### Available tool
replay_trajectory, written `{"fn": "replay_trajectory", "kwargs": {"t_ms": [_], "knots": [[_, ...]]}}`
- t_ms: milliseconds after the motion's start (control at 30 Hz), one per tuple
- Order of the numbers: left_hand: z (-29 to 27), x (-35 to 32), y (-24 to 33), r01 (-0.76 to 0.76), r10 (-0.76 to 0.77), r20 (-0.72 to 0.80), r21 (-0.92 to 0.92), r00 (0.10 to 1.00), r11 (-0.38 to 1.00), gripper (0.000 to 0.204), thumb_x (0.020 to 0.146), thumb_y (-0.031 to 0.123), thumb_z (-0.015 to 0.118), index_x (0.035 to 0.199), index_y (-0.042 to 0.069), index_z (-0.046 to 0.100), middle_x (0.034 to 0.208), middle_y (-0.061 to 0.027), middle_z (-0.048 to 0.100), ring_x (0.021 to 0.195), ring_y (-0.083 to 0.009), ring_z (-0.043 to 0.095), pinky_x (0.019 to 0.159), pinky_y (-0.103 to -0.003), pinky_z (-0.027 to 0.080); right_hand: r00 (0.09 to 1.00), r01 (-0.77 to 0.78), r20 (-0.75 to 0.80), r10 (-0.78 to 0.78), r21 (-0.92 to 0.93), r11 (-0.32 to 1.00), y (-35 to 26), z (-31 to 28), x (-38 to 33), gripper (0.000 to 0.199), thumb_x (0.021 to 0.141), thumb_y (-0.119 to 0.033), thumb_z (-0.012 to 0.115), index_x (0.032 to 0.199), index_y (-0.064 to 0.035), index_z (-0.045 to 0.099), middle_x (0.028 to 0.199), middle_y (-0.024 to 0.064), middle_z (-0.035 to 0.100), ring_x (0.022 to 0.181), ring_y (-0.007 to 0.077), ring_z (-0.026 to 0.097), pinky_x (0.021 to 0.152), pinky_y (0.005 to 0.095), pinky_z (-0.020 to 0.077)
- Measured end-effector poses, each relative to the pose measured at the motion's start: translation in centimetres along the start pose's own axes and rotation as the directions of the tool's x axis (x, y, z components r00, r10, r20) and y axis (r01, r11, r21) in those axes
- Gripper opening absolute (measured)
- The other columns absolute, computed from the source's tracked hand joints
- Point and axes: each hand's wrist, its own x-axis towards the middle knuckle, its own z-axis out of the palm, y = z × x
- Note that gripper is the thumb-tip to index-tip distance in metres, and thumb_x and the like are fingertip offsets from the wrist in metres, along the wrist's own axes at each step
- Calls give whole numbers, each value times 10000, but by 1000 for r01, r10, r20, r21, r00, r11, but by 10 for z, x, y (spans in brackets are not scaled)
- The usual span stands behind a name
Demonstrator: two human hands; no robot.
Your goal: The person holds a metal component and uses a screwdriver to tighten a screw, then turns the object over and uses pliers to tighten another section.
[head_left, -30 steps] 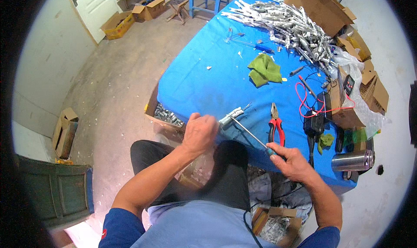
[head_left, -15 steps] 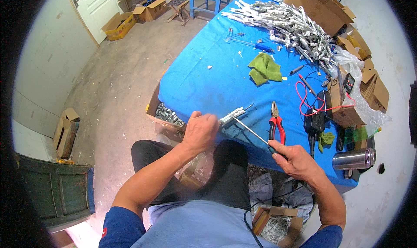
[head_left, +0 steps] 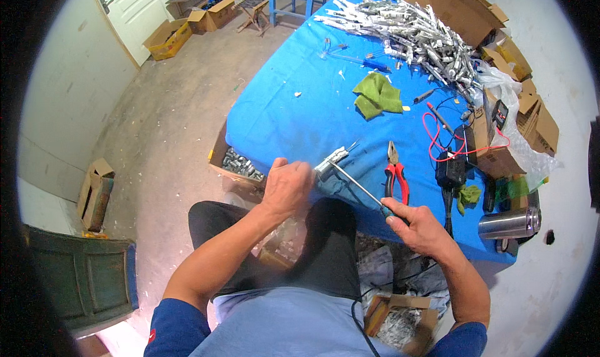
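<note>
At the near left edge of the table, my left hand [head_left: 286, 187] is closed on the near end of a slim white and silver part [head_left: 331, 163]. Thin leads stick out from the part's far end. My fingertips there are partly hidden and slightly blurred. In my right hand [head_left: 417, 224] is a screwdriver [head_left: 360, 186] with a long metal shaft, its handle mostly covered by my fingers. The shaft slants up to the left and its tip meets the side of the part. Red-and-black pliers [head_left: 396, 174] lie on the blue cloth just beyond my right hand.
A large heap of similar white and silver parts [head_left: 419, 38] covers the table's far end. Around it are a green cloth [head_left: 379, 96], a red cable [head_left: 426, 132], a black adapter [head_left: 451, 169] and a steel flask [head_left: 509, 223]. Below the left edge stands a box of metal pieces [head_left: 240, 164].
The screwdriver and my right hand have shifted slightly up and left, and the silver part sits at a slightly different angle. My left hand stays nearly in place.
</note>
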Motion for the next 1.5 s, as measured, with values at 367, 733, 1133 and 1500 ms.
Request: {"fn": "replay_trajectory", "kwargs": {"t_ms": [367, 733, 1133, 1500], "knots": [[3, -1, 7, 59, -59, -57, 6, 997, 998, 227, 869, 144, 640, 692, 71, 517, 644, -137, 564, 632, -347, 563, 714, -434, 403, 934, -33, -339, 108, 219, 975, -5, 20, -33, 484, 968, -225, 619, 1417, -80, 513, 742, 6, 568, 524, 59, 477, 458, 227, 398], [2, -26, 37, 206, -216, -50, -165, 975, 965, 228, 863, 179, 668, 683, 54, 606, 587, -116, 548, 583, -323, 505, 646, -416, 380, 754, -27, -525, 394, 576, 817, -25, 123, 36, 361, 874, -164, 731, 1153, 17, 590, 949, 75, 677, 820, 164, 662, 737, 308, 527], [-29, -57, 80, 202, -131, 185, -448, 974, 871, 220, 817, 210, 739, 707, 60, 622, 625, -106, 592, 607, -303, 564, 653, -395, 418, 867, 229, -401, 296, 849, 477, -28, 151, 60, 417, 857, -130, 726, 1202, 26, 549, 1047, 96, 672, 904, 134, 636, 765, 281, 531], [-68, -55, 55, 147, -141, 39, -301, 989, 942, 174, 818, 173, 731, 732, 63, 628, 677, -89, 608, 624, -277, 582, 660, -386, 405, 945, -327, 288, 157, 778, 537, -18, 73, 23, 454, 789, -133, 718, 1198, -24, 552, 978, 100, 672, 645, 125, 641, 515, 229, 491]]}}
